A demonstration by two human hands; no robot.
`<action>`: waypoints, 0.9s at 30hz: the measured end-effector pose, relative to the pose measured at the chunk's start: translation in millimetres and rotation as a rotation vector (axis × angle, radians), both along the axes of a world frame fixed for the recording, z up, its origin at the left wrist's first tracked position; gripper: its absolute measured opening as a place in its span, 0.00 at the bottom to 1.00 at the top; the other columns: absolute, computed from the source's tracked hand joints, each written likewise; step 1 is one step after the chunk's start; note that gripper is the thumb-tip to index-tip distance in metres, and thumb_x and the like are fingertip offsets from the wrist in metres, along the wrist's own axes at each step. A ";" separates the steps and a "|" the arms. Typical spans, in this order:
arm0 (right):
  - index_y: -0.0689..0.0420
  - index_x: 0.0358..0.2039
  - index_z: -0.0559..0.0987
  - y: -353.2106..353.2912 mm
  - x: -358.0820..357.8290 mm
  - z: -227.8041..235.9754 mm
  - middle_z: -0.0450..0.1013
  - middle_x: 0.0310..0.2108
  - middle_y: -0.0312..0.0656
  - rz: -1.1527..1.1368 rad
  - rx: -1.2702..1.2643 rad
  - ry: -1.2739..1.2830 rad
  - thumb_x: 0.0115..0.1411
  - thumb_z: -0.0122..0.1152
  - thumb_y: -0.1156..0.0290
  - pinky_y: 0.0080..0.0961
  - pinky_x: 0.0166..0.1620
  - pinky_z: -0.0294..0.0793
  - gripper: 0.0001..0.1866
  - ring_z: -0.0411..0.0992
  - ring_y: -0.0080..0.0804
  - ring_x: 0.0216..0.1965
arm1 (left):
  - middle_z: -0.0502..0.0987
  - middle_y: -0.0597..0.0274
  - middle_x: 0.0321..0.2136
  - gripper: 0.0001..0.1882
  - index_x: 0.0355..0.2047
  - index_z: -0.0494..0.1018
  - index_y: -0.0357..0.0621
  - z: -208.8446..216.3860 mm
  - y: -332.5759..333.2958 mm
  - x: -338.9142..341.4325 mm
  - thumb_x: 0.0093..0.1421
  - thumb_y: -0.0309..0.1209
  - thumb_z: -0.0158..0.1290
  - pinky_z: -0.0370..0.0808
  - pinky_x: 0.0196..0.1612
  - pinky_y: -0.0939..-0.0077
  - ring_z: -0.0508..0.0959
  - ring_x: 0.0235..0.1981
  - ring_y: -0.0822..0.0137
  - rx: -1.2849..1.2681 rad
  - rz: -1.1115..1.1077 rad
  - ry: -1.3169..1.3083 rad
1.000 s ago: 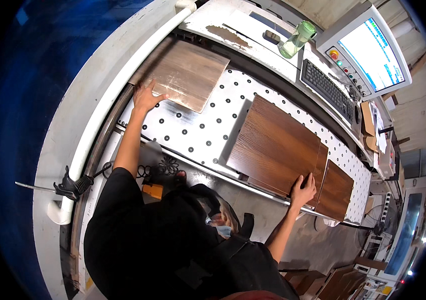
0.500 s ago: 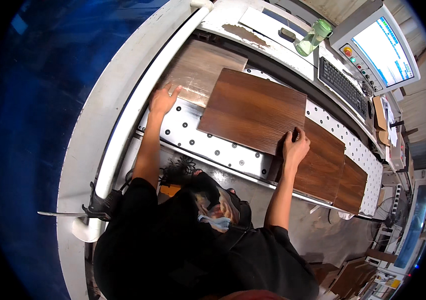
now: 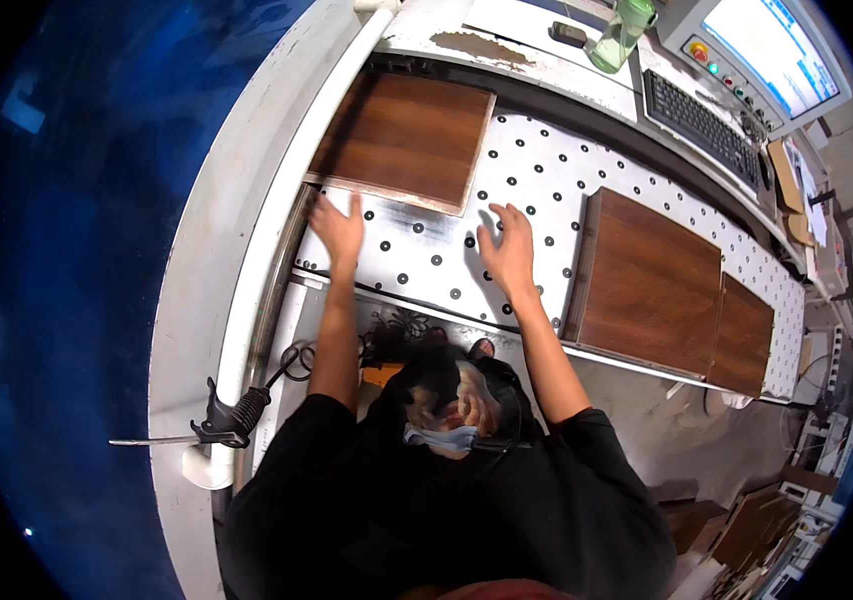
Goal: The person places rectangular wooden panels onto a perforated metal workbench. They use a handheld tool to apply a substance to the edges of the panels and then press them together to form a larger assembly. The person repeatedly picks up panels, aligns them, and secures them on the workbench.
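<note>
White, black-dotted surface [image 3: 572, 165] slants from far left to near right; at its left end lies a brown board [image 3: 402, 138], long axis running left to right, right end angled nearer. Left hand [image 3: 339, 230], just beside the board's near edge, and right hand [image 3: 513, 252], near its right corner, are both loosely spread, holding nothing.

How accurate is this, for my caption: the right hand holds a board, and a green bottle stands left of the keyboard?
Not quite: the head view shows the right hand open and empty above the white table. A green bottle stands left of the keyboard.
</note>
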State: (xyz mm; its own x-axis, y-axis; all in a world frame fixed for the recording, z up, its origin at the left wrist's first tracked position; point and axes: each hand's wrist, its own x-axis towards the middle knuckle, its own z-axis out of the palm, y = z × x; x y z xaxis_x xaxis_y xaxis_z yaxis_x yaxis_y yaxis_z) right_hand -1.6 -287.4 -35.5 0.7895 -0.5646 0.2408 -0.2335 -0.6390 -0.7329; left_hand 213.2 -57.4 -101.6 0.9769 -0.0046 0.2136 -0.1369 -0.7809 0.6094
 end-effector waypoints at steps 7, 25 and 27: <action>0.60 0.59 0.75 19.6 -38.3 -36.6 0.58 0.65 0.63 0.053 -0.221 0.069 0.60 0.61 0.65 0.57 0.70 0.49 0.27 0.52 0.64 0.69 | 0.32 0.21 0.70 0.65 0.69 0.41 0.19 16.3 -77.7 -24.5 0.58 0.70 0.50 0.23 0.69 0.33 0.25 0.73 0.32 0.131 -0.160 0.278; 0.58 0.56 0.75 13.8 -32.7 -31.7 0.59 0.63 0.59 0.047 -0.173 0.036 0.55 0.66 0.67 0.54 0.68 0.50 0.26 0.54 0.61 0.67 | 0.45 0.30 0.71 0.69 0.73 0.42 0.35 -19.1 -16.0 97.2 0.47 0.74 0.56 0.33 0.69 0.33 0.39 0.71 0.27 0.159 0.007 0.270; 0.58 0.56 0.75 12.4 -33.1 -32.5 0.59 0.63 0.58 0.045 -0.177 0.050 0.55 0.66 0.67 0.54 0.68 0.50 0.27 0.54 0.61 0.67 | 0.52 0.32 0.69 0.67 0.72 0.51 0.40 -21.8 -10.1 105.7 0.45 0.76 0.56 0.42 0.69 0.34 0.47 0.70 0.29 0.211 0.081 0.221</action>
State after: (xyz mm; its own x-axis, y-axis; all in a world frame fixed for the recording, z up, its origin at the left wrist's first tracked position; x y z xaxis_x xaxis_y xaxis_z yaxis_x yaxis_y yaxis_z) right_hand -34.7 -275.0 -68.0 0.8264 -0.4807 0.2933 -0.2347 -0.7675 -0.5965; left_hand 318.9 -67.6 -123.4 0.9986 0.0536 -0.0017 0.0489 -0.8962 0.4410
